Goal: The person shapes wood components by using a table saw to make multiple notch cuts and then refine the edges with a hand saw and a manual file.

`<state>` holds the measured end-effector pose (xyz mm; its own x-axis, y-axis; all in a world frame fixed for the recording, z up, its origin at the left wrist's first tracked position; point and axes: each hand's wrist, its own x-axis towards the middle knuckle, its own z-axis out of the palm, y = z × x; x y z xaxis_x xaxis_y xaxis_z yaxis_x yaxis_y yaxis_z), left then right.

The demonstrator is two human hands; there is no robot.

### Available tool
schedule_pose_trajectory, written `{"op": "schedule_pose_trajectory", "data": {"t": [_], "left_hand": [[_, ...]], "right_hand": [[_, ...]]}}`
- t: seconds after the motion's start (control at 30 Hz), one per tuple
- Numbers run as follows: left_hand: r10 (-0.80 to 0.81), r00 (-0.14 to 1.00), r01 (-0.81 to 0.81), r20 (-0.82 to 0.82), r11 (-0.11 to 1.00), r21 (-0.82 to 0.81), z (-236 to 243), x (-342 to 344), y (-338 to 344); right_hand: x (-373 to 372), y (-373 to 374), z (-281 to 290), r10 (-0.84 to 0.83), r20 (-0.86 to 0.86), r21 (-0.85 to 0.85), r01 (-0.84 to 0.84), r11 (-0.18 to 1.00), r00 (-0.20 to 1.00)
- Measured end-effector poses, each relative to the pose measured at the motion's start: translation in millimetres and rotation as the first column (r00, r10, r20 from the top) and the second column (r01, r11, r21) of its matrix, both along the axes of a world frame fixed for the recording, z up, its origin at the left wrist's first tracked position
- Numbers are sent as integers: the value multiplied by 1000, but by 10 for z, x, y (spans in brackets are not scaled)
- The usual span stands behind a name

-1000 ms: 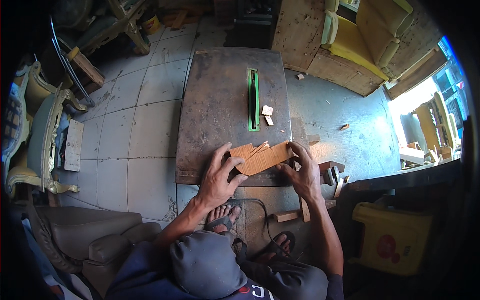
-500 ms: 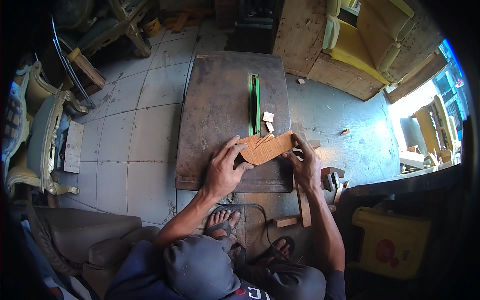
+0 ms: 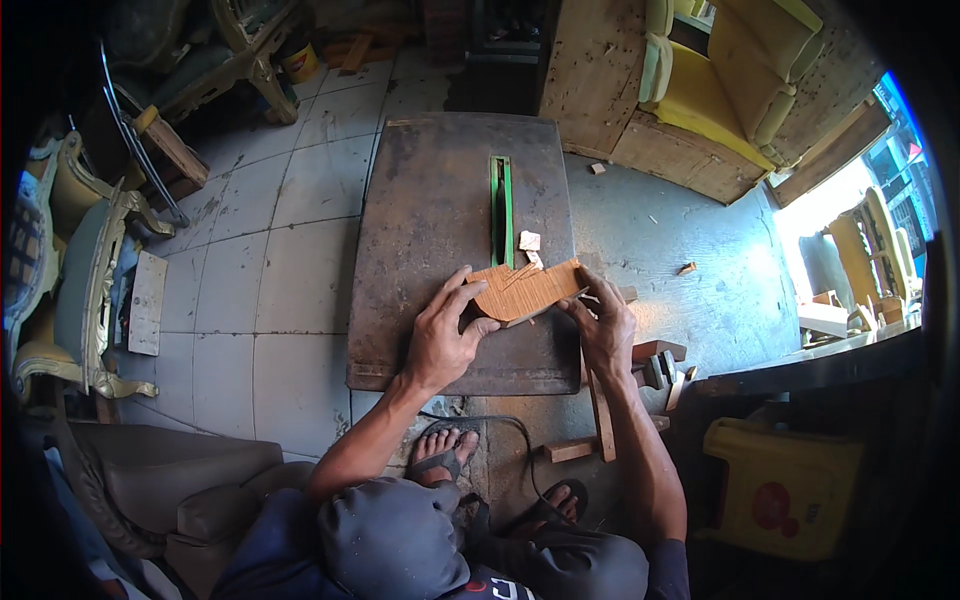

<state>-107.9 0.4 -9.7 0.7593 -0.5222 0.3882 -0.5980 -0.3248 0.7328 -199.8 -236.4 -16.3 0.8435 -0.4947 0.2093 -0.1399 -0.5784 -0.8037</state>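
Observation:
A curved, notched block of brown wood [image 3: 525, 295] is held between my two hands over the near part of a dark metal saw table [image 3: 430, 200]. My left hand [image 3: 445, 335] grips its rounded left end, fingers on the far edge and thumb at the near edge. My right hand [image 3: 603, 322] pinches the narrower right end. Just beyond the block, a green-edged slot [image 3: 502, 205] runs away from me along the tabletop; a saw blade in it cannot be clearly made out. Small pale wood offcuts [image 3: 530, 241] lie beside the slot, partly behind the block.
Wood pieces [image 3: 600, 410] and a clamp-like metal part [image 3: 655, 370] sit right of the table near my feet. A black cable [image 3: 520, 425] crosses the floor. A yellow container [image 3: 780, 485] stands at lower right, carved chair frames [image 3: 100, 270] at left, and a yellow-padded seat [image 3: 710, 95] at far right.
The wooden block has shifted slightly left in my hands, and its tilt differs a little. Both hands keep their hold. The whole view has moved slightly.

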Motion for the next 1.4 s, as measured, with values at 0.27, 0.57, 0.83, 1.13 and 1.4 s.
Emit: {"op": "schedule_pose_trajectory", "data": {"t": [0.27, 0.57, 0.83, 1.13, 1.4], "left_hand": [[32, 999, -31, 18, 999, -14, -22, -1, 46], [31, 998, -27, 55, 997, -66, 35, 125, 34], [-32, 999, 32, 8, 996, -86, 50, 108, 67], [-204, 959, 167, -195, 967, -190, 107, -118, 420], [-539, 753, 301, -378, 793, -530, 431, -392, 197]], "right_hand": [[-32, 18, 13, 88, 3, -113, -88, 990, 996], [26, 30, 149, 105, -22, -190, -107, 976, 994], [-91, 81, 116, 87, 33, -270, -75, 960, 996], [-705, 455, 180, 41, 104, -201, -20, 979, 994], [-1301, 440, 281, -52, 283, -314, 144, 938, 958]]}}
